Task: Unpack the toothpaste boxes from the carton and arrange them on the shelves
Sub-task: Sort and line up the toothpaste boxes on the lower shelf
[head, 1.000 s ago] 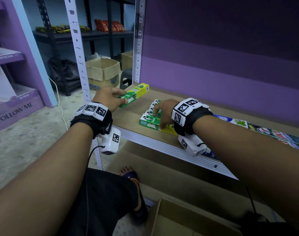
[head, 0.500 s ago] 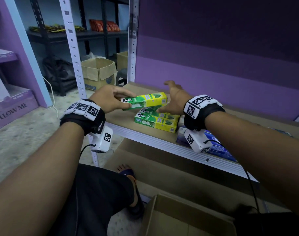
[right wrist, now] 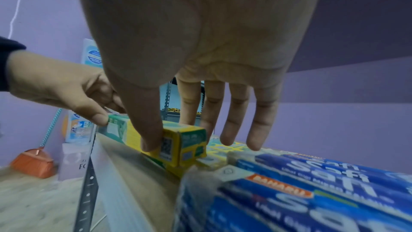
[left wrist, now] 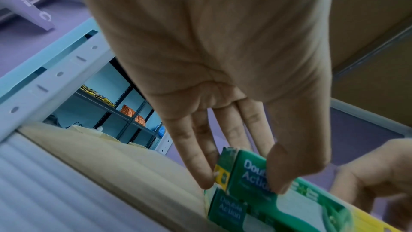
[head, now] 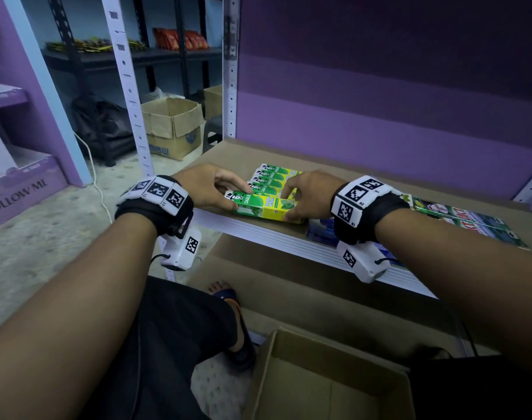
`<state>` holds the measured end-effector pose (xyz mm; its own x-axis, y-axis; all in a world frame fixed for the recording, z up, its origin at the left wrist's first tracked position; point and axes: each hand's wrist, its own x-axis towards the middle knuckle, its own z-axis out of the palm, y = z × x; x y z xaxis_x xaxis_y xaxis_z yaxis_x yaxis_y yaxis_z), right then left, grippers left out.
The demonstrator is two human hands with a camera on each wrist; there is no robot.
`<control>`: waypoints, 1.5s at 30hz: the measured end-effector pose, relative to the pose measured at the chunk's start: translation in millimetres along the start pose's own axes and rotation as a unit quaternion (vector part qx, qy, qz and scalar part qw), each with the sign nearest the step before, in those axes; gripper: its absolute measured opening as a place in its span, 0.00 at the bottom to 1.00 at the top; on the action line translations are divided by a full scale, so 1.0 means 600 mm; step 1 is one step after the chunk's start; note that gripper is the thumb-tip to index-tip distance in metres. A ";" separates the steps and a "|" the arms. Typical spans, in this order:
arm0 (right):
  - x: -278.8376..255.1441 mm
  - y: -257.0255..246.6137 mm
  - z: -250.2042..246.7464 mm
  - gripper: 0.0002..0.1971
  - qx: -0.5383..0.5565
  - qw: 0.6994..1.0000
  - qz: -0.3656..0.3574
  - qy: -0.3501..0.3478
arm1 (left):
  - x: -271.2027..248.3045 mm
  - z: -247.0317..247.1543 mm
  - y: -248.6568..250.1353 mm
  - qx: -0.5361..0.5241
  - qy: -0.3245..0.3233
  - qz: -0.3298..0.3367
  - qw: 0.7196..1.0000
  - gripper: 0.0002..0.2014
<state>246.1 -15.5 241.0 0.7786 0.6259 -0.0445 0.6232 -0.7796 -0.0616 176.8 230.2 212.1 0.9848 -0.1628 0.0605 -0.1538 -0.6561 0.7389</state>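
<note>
We hold one green-and-yellow toothpaste box (head: 266,206) by its two ends, at the front of the shelf (head: 289,237), where it rests on top of another box of the same kind (left wrist: 236,213). More green boxes (head: 272,180) lie in a row just behind it.

Left hand (head: 208,187): thumb on the near face and fingers (left wrist: 194,156) on the far side, pinching the green end. Right hand (head: 308,194): thumb on the near face at the yellow end, by the printed code, with at least one finger behind the box; the other fingers (right wrist: 231,121) are spread and hang free above the row.

Handling, as we judge it: a thin card carton around a tube, so light and fairly stiff along its length, but the long faces would dent under a hard squeeze. The glossy print looks a little slippery. The ends, where the flaps fold in, are the firmest places to take hold; a light pinch there should do. The risk we see is the upper box sliding off the lower one when released, so it should sit square first.

The blue toothpaste boxes (right wrist: 312,183) lie just to the right. The open carton (head: 328,377) stands on the floor below; what we see of its inside is bare.
</note>
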 end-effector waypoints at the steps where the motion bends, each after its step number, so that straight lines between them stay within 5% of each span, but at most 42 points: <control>1: -0.002 0.000 0.006 0.22 0.009 1.000 0.001 0.004 | 0.002 0.003 -0.001 0.022 -0.003 -0.005 1.000 0.20; 8: -0.009 -0.006 0.029 0.19 -0.038 0.999 0.003 0.012 | 0.017 0.019 -0.009 0.095 0.016 -0.041 0.994 0.18; 13: -0.015 -0.007 0.030 0.29 -0.017 0.999 0.022 0.015 | 0.018 0.017 -0.008 0.057 -0.014 -0.047 0.997 0.20; 25: -0.025 -0.017 0.033 0.18 -0.006 0.998 0.050 0.026 | 0.017 0.022 0.011 0.085 0.039 -0.057 0.994 0.19; 34: -0.043 -0.014 0.015 0.25 0.013 0.999 0.030 0.001 | 0.030 0.015 0.027 0.187 0.020 -0.074 0.979 0.15; 45: -0.173 0.039 -0.069 0.24 0.011 0.999 0.039 0.004 | 0.025 0.040 0.181 0.291 -0.038 -0.007 0.956 0.11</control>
<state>183.0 -99.9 285.6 0.8256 0.5628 -0.0418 0.5586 -0.8255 -0.0811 173.0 138.9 277.1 0.9817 -0.1902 -0.0117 -0.1820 -0.9539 0.2387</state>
